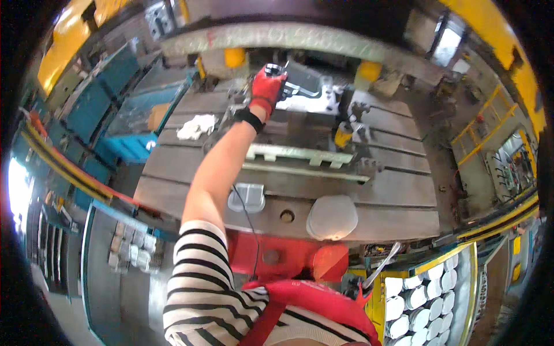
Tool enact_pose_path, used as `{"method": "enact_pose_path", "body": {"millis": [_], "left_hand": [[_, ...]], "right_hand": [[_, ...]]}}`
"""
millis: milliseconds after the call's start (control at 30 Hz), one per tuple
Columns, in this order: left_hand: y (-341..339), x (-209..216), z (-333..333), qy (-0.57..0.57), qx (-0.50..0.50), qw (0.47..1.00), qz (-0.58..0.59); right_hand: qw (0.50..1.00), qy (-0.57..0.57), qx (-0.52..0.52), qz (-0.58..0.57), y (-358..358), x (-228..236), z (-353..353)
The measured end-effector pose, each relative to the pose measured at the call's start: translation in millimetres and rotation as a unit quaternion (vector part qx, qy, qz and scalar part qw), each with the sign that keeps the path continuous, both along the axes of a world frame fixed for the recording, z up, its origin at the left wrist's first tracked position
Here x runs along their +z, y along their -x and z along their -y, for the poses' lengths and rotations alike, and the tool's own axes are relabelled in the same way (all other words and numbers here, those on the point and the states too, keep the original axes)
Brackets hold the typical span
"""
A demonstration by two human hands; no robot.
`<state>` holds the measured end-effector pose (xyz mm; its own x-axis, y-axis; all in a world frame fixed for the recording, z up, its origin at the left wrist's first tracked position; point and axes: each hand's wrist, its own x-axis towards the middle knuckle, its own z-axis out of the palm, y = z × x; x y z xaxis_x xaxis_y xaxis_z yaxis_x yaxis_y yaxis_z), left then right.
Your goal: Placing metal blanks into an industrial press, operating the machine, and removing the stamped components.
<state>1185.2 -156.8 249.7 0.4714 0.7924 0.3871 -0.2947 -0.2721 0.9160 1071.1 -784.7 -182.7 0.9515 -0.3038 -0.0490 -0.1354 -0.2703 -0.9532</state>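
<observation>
The left arm, in a striped sleeve, reaches from the lower left of the frame to the upper centre, nearly straight, its bare forearm slanting up and to the right over the table (398,218). A black band circles the wrist, and the red-gloved left hand (266,91) is in line with the forearm. Its fingers look curled closed around a dark object (273,70), whose round black end shows at the top of the fist; the far side of the grip is hidden. Just right of that hand, at upper centre, are a dark grey flat piece (306,81) and a pale bent rod (306,93), both slightly blurred; whether the hand touches them cannot be told.

The red-gloved right hand (362,295) is low, at lower right of centre, close to the body and partly hidden. Its fingers appear closed on a silver tool (381,267) that slants up and to the right.

Between the hands, at the table's near edge, lie a rounded grey plate (333,217) and, left of it, a smaller silvery piece (247,198). A white cloth (197,127) is crumpled on the table's left side. Flat rounded pieces (420,297) fill a yellow-edged bin (474,285) at lower right.
</observation>
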Motion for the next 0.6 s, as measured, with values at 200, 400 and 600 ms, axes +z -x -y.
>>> {"method": "enact_pose_path", "body": {"millis": [200,400,600], "left_hand": [[163,15,13,-0.049,0.002,0.996,-0.076],[287,-52,65,0.192,0.051,0.973,-0.114],[279,-160,78,0.301,0.052,0.948,-0.086]], "right_hand": [[0.918,-0.343,0.139,-0.145,0,137,-99],[0.922,-0.214,0.303,-0.114,-9,207,-147],[0.892,-0.264,0.328,-0.166,8,272,-184]]}}
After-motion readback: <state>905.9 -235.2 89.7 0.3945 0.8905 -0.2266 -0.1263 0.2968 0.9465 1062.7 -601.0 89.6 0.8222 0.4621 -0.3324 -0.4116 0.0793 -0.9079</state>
